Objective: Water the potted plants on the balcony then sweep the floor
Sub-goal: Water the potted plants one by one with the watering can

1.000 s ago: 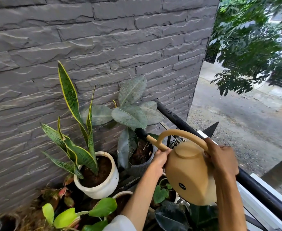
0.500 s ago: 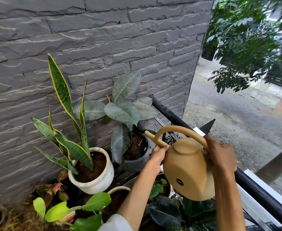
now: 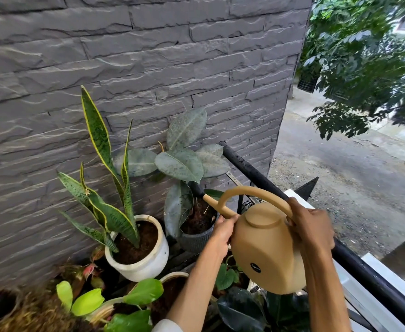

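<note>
A tan watering can (image 3: 266, 250) is tilted with its spout over the soil of a dark ribbed pot (image 3: 196, 243) holding a broad-leaved rubber plant (image 3: 182, 161). My right hand (image 3: 311, 226) grips the can's arched handle at the back. My left hand (image 3: 223, 232) holds the base of the spout. A snake plant (image 3: 105, 168) stands in a round white pot (image 3: 146, 264) to the left. No water stream is visible.
A grey stone wall (image 3: 149, 68) stands behind the pots. A black railing (image 3: 256, 173) runs diagonally on the right, with a street and a tree (image 3: 364, 56) beyond. Lime-leaved plants (image 3: 89, 300), a dark-leaved plant (image 3: 239, 312) and other pots crowd the bottom.
The view shifted slightly; the can and both hands stay over the dark pot, with the spout held at about the same tilt.
</note>
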